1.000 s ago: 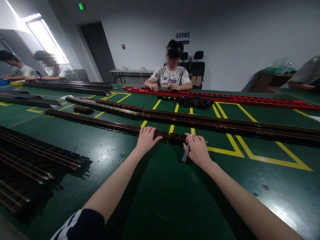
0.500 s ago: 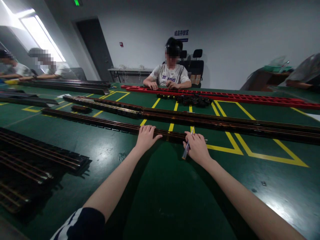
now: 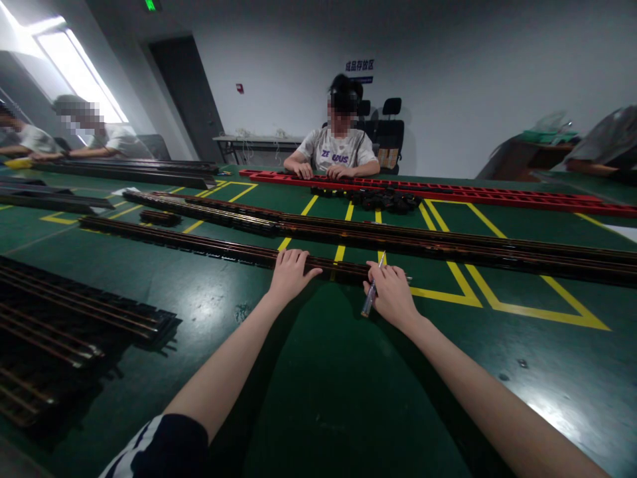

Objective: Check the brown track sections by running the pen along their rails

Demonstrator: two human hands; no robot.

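A long dark rail strip (image 3: 223, 247) with copper-coloured lines lies across the green table in front of me. My left hand (image 3: 291, 272) rests over it with the thumb stretched to the right and the fingers on its far side. Near the strip's right end, my right hand (image 3: 392, 292) is closed round a screwdriver (image 3: 369, 297) with a clear handle, its thin tip pointing up and away. The right hand's fingers also touch the strip. Behind runs a longer bundle of similar dark strips (image 3: 398, 238).
More dark strips (image 3: 84, 299) lie at the left. Across the green table (image 3: 318, 392) are a red slotted frame (image 3: 448, 189), a pile of small black parts (image 3: 385, 199) and a seated person (image 3: 341, 149). Other people sit at the far left and right.
The person opposite has lowered a hand to the red frame. The view has shifted very slightly; my hands keep their places on the strip.
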